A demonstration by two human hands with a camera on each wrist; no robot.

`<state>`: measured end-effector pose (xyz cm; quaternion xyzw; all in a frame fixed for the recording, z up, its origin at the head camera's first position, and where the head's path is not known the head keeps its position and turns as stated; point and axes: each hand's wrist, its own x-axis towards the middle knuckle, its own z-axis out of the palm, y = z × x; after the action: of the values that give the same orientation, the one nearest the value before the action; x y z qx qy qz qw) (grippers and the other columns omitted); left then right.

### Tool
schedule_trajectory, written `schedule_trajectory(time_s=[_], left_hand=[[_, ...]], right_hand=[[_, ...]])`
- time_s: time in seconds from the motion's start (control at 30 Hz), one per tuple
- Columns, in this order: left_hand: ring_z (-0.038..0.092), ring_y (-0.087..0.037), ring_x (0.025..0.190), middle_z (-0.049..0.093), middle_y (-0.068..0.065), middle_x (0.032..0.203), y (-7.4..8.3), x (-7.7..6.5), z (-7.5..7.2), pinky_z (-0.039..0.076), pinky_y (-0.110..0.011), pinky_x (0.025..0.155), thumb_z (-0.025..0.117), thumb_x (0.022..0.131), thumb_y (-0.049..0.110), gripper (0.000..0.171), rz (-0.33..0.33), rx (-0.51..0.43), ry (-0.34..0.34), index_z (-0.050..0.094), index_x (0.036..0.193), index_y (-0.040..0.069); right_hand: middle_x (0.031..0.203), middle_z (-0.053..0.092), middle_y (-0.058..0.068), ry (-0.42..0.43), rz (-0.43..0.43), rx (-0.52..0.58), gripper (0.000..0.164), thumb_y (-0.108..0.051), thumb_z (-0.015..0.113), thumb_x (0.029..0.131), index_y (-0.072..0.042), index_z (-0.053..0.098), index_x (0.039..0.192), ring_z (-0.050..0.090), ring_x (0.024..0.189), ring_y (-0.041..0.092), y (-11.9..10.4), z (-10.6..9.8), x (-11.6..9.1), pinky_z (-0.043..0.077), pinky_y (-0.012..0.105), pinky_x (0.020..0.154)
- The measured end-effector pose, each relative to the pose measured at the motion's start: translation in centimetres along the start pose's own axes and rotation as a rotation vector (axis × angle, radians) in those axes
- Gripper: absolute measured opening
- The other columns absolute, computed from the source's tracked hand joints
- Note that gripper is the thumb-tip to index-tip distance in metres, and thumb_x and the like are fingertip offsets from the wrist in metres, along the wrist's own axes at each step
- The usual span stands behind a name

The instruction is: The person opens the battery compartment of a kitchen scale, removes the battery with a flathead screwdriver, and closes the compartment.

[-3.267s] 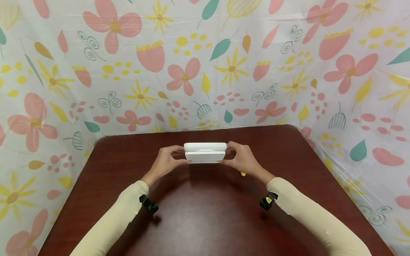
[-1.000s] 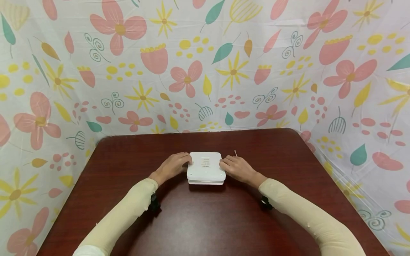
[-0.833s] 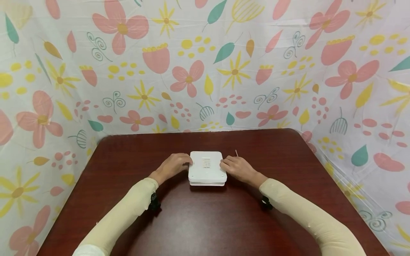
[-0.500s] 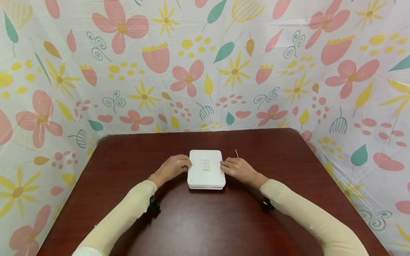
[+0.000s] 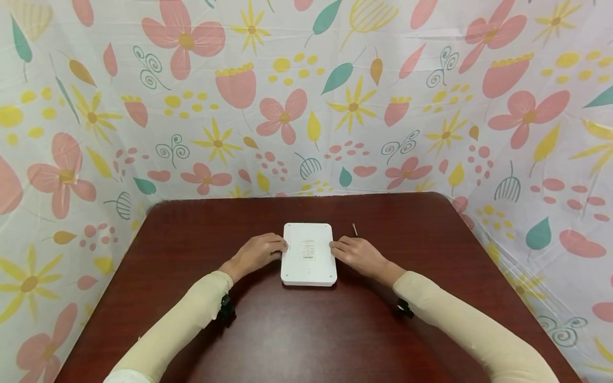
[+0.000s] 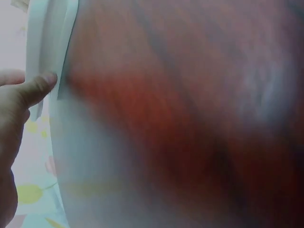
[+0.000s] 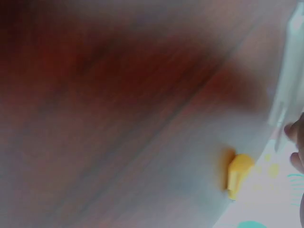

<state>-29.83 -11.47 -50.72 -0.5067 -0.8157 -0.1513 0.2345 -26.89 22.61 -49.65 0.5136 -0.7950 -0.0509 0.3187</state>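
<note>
A flat white two-layered device, which looks like a kitchen scale [image 5: 309,266], is between my hands with its labelled face up. Small round marks sit near its corners. I cannot tell whether it touches the table. My left hand [image 5: 258,252] pinches its left side; in the left wrist view the thumb [image 6: 42,84] presses the edge of one layer. On the opposite side my right hand [image 5: 359,254] grips the edge, its fingertips [image 7: 290,131] just visible in the right wrist view. Beyond the right hand, a thin metal shaft [image 5: 355,230] sticks out, the rest hidden.
A yellow handle [image 7: 237,173], like a screwdriver's, lies on the table beside the right hand. The dark red-brown table [image 5: 297,335] stretches toward the camera. A flowered curtain [image 5: 306,106] hangs along its back and sides.
From being held up edge-on, the white kitchen scale has come down and toward the camera, its labelled face turning up. In the last second that face has tipped further into view.
</note>
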Motion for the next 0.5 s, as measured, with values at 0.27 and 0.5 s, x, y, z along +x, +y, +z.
schedule_trajectory(time_s=[0.27, 0.5], left_hand=[[0.063, -0.022, 0.116, 0.069, -0.003, 0.127, -1.6, 1.3, -1.7, 0.057, -0.041, 0.095, 0.068, 0.095, 0.017, 0.028, -0.393, -0.204, -0.098, 0.074, 0.122, 0.010], [0.066, -0.020, 0.099, 0.070, -0.004, 0.125, -2.5, 3.6, -1.2, 0.058, -0.042, 0.083, 0.057, 0.105, 0.037, 0.039, -0.653, -0.320, -0.122, 0.070, 0.132, 0.012]], right_hand=[[0.117, 0.074, 0.008, -0.137, 0.503, 0.278, 0.028, -0.009, 0.076, 0.089, -0.008, 0.076, 0.117, 0.070, 0.103, 0.023, -2.5, -4.2, 0.7, 0.063, 0.040, 0.079], [0.108, 0.077, 0.005, -0.246, 0.915, 0.599, 0.038, -0.024, 0.077, 0.093, -0.006, 0.072, 0.126, 0.062, 0.063, 0.013, -4.7, -6.5, 1.3, 0.052, 0.031, 0.060]])
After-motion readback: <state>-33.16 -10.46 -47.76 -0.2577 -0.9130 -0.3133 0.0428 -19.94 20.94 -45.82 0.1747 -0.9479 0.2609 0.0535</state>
